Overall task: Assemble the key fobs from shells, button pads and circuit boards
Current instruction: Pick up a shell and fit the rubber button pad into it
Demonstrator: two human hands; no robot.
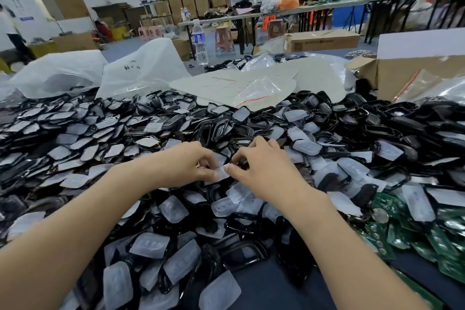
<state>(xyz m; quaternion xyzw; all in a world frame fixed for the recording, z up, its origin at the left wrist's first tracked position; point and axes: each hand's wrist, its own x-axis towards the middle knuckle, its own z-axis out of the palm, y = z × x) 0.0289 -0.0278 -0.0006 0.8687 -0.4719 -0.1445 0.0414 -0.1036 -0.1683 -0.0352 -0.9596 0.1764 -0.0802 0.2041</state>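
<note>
Hands meet over a heap of key-fob parts that covers the counter (264, 289). At far left we see two white plastic bags (57, 73) slumped open at the heap's back edge; what they hold is hidden from us. Black shells (251, 257) and loose pads (148, 244) lie jumbled together across the whole spread. At centre the left hand (187, 163) curls in, thumb and fingertips pinching one end of a translucent button pad (222, 173) held just above the pile, while the right hand (261, 166) pinches the other end the same way; whether a shell sits beneath it we cannot tell. We judge the pad light, soft and floppy, likely to buckle if squeezed mid-span, so its rim is the place to take it, and the rigid shells by their outer frame. Lower right, green circuit boards (402, 229) lie in their own drift, probably stiff but fragile, best taken by the edges. Far right stands a cardboard box (415, 75), its contents out of view, a clear zip bag (432, 90) leaning against it.
</note>
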